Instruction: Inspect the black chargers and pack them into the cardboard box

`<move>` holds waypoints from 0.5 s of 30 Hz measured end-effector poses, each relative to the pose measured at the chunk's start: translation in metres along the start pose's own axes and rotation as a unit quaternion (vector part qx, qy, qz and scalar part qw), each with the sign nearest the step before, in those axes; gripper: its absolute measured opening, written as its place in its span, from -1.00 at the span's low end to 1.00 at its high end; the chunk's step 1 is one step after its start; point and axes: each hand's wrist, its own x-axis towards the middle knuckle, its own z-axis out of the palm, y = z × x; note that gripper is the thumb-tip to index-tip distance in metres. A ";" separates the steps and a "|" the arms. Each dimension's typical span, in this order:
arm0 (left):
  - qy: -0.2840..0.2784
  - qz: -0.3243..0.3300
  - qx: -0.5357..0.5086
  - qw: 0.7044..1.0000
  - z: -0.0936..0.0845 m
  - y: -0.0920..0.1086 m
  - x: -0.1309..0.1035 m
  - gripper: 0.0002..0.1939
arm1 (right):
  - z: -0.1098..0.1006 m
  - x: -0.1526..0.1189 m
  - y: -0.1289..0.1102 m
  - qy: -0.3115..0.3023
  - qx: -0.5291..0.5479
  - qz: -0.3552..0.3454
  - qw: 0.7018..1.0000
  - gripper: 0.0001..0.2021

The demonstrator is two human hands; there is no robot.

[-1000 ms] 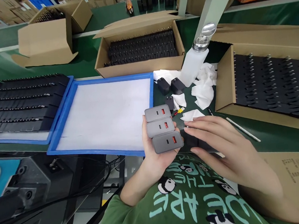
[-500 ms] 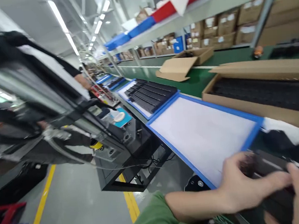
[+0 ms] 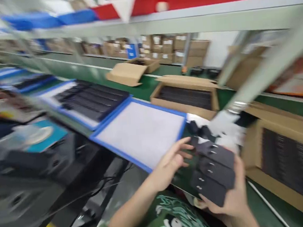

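Right hand (image 3: pixel 237 187) reaching up at the lower right, gripping three dark power adapters (image 3: pixel 213 171) side by side, metal prongs showing | left hand (image 3: pixel 170 161) hovering just beside them, open and empty, fingers spread | white blue-rimmed tray (image 3: pixel 142 132) lying on a green bench (image 3: pixel 259 203) | boxes (image 3: pixel 161 48) lining a shelf behind

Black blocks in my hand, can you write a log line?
right hand: holding black blocks | left hand: open | blue-rimmed tray: left

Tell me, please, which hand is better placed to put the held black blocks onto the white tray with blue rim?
Probably the right: the right hand already holds the black blocks. The left hand is nearer the tray, but it holds nothing.
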 end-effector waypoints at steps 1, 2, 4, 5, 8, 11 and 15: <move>-0.031 -0.027 -0.021 0.999 0.003 -0.006 0.003 -0.26 | 0.003 -0.004 -0.001 0.041 0.020 0.026 0.999 0.16; -0.061 -0.053 -0.047 0.996 0.008 -0.012 0.005 -0.29 | 0.006 -0.006 -0.001 0.051 0.042 0.032 0.997 0.22; -0.078 -0.077 -0.087 0.990 0.023 -0.019 0.004 -0.32 | 0.010 -0.007 0.002 0.066 0.062 0.036 0.995 0.29; -0.063 -0.075 -0.096 0.991 0.032 -0.021 0.002 -0.36 | 0.010 -0.008 0.003 0.067 0.060 0.032 0.995 0.32; 0.006 -0.047 -0.075 0.996 0.051 -0.019 -0.003 -0.49 | 0.007 -0.008 0.002 0.072 0.042 0.008 0.996 0.33; 0.016 -0.049 -0.063 0.997 0.060 -0.016 -0.002 -0.50 | 0.001 -0.007 -0.001 0.066 0.049 -0.039 0.996 0.30; 0.027 -0.061 -0.081 0.994 0.064 -0.013 0.000 -0.51 | -0.007 -0.004 -0.005 0.051 0.048 -0.066 0.995 0.25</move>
